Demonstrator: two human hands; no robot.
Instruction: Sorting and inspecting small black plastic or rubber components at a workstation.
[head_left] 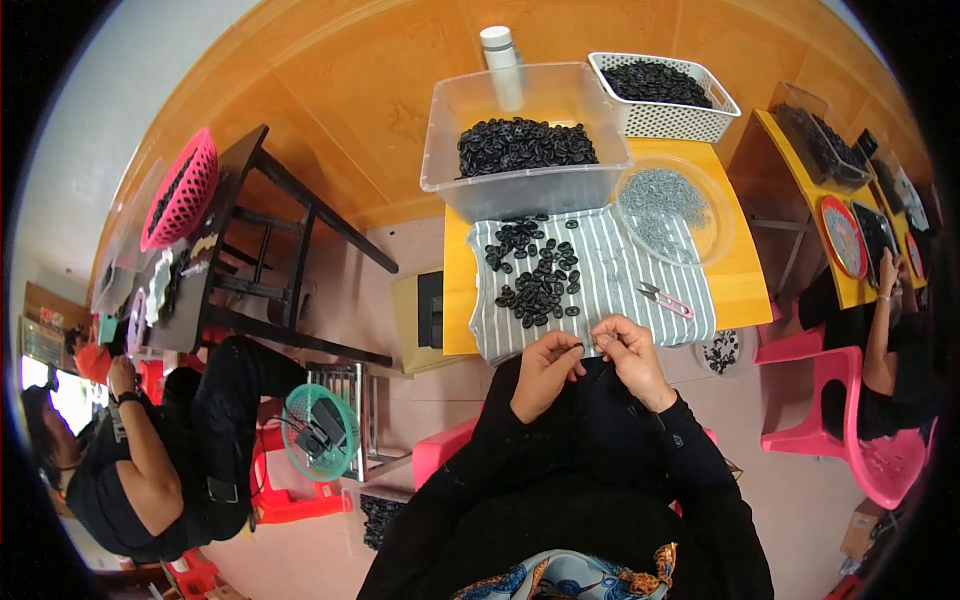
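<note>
Bright, even light covers the desk (740,282), while a white patch (88,402), perhaps a window, glares at far left and straight edges bend toward the black rim.

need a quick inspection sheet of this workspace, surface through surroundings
surface: yellow table, striped cloth over its front
job's things: black oval pieces on the cloth, more in the clear tub and white basket; small grey pieces in the round tray
clutter: pink-handled snips on the cloth
hands: left hand, right hand close together; anything held too small to identify
cables: apparently a dark cord by the green basket
surroundings: seated person left, another person right
</note>
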